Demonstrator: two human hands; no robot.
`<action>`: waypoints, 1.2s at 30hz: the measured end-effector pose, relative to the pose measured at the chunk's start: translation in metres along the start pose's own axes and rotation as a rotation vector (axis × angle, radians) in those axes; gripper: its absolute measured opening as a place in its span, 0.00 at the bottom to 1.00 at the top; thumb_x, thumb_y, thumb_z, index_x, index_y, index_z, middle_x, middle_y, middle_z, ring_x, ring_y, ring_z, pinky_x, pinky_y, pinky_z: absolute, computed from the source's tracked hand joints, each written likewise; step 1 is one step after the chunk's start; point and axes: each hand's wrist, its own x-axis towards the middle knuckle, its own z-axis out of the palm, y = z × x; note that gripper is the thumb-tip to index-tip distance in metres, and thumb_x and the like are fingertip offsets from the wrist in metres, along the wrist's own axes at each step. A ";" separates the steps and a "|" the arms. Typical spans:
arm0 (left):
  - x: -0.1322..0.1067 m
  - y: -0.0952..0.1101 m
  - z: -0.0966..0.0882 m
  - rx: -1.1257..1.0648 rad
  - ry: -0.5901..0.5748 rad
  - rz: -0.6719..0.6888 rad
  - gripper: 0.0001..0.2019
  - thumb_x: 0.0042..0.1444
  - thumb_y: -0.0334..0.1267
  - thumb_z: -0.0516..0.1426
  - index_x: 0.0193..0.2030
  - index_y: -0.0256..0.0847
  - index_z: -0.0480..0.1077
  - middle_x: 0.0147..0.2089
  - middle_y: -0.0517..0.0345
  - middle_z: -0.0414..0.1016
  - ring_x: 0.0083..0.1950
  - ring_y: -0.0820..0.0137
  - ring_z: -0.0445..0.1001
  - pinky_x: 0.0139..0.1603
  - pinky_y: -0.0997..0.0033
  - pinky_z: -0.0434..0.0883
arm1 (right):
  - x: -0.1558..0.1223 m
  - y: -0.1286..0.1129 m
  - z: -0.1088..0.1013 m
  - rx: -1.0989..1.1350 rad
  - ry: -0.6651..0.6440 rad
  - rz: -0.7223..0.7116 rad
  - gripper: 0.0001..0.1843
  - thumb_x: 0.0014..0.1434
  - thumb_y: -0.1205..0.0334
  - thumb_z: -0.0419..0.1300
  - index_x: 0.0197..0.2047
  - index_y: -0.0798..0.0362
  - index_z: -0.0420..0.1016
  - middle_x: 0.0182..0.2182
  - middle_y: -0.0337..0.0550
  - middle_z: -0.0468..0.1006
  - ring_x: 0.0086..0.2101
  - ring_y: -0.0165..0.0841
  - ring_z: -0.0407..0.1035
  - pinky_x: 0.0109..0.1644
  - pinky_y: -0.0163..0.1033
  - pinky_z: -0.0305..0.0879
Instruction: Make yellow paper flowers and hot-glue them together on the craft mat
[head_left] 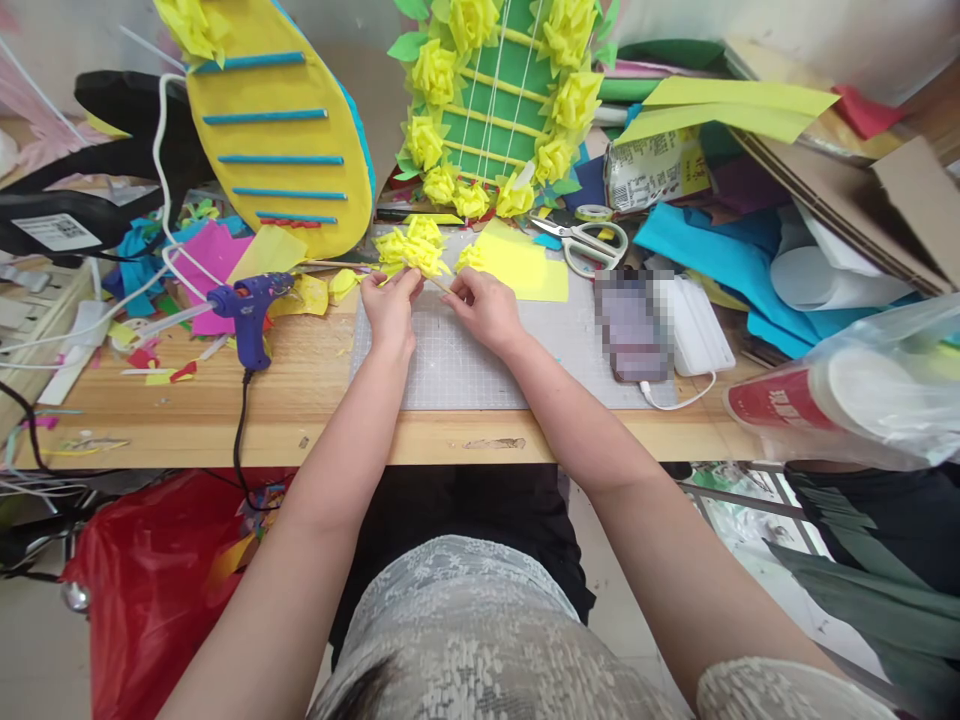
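My left hand (390,308) is closed in a pinch at the front of a cluster of yellow paper flowers (412,243); what lies between its fingertips is too small to make out. My right hand (486,308) has its fingers closed on a thin, light-coloured stick (439,285), which slants up towards the left hand. Just behind the right fingers is a crumpled piece of yellow paper (471,256). Flat yellow paper sheets (529,262) lie beyond it on the grey cutting mat (480,375). Both hands are above this mat.
Left stands a purple glue gun (255,315) with its cable. Scissors (592,248), a blurred phone (634,325) and a white power bank (697,325) lie right. Behind are a yellow board with blue bars (277,130) and a flower-edged green board (491,120). A bagged cup (795,400) sits far right.
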 end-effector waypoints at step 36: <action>0.020 0.002 -0.005 -0.026 0.048 0.008 0.18 0.47 0.26 0.59 0.32 0.44 0.50 0.25 0.70 0.70 0.30 0.79 0.75 0.41 0.77 0.72 | 0.009 0.008 0.005 0.143 0.062 0.020 0.06 0.57 0.57 0.57 0.33 0.51 0.67 0.31 0.39 0.75 0.35 0.32 0.67 0.40 0.40 0.64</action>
